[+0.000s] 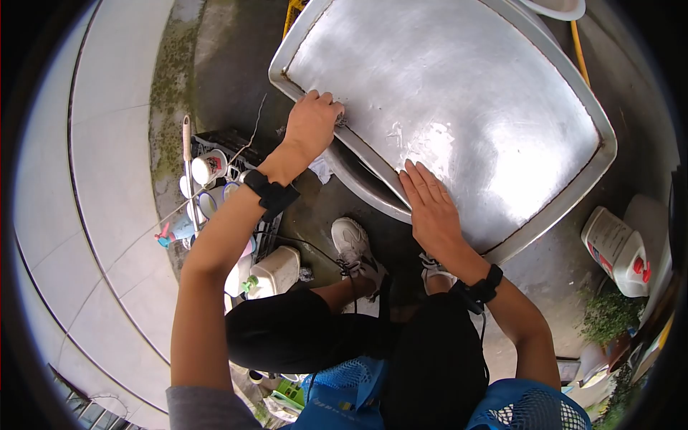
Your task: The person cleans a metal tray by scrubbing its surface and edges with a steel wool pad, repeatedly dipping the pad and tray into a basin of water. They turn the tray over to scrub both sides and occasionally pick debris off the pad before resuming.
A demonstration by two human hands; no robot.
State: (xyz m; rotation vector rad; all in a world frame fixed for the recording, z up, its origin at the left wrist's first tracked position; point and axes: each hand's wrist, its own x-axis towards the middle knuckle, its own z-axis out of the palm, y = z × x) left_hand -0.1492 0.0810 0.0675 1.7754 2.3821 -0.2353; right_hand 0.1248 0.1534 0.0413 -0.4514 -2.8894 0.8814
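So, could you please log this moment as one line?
left hand: grips metal tray rim | right hand: flat on tray

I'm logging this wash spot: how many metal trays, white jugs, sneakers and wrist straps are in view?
Large silver metal tray: 1 (the curved metal rim beneath it is unclear, not counted)
White plastic jugs: 2
White lace-up sneakers: 2
Black wrist straps: 2
Total: 7
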